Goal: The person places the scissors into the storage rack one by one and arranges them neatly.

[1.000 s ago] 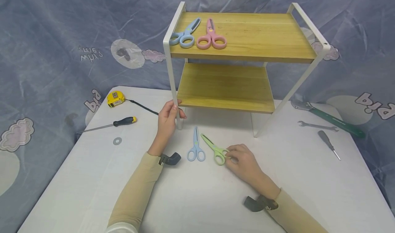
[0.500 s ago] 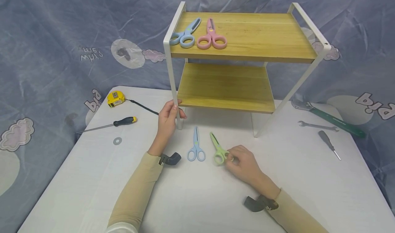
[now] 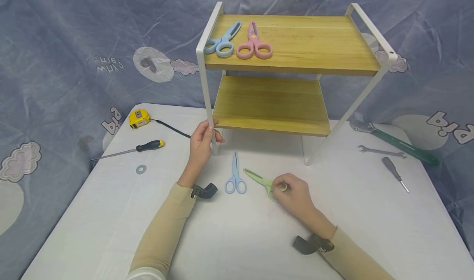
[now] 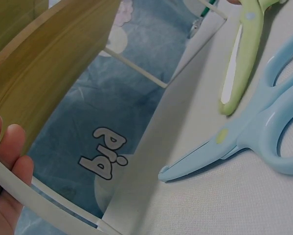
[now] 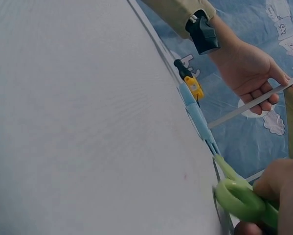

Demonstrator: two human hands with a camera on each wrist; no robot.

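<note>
My left hand [image 3: 201, 142] grips the white front-left leg [image 3: 205, 94] of a two-tier wooden shelf [image 3: 296, 45], just beside the lower board. At the table's middle, my right hand [image 3: 294, 193] pinches green scissors [image 3: 261, 180] by a handle ring, partly covered by the fingers; their blades point left. Just left of them lie light blue scissors [image 3: 235, 177], blades toward the shelf. In the left wrist view the green blades [image 4: 241, 63] appear beyond the blue scissors [image 4: 234, 132]. On the top board, another blue pair of scissors [image 3: 224, 41] lies next to pink scissors [image 3: 253, 43].
To the left are a yellow tape measure [image 3: 139, 118] with a black strap, a screwdriver [image 3: 148, 145] and a washer [image 3: 140, 169]. On the right lie a green-handled wrench [image 3: 400, 143], an open-end wrench [image 3: 381, 151] and a small screwdriver [image 3: 394, 173]. Grey-blue cloth hangs behind.
In my right hand the green scissors first turn more upright, then swing so the blades point left, their handles further right and under the fingers. My left hand stays on the shelf leg.
</note>
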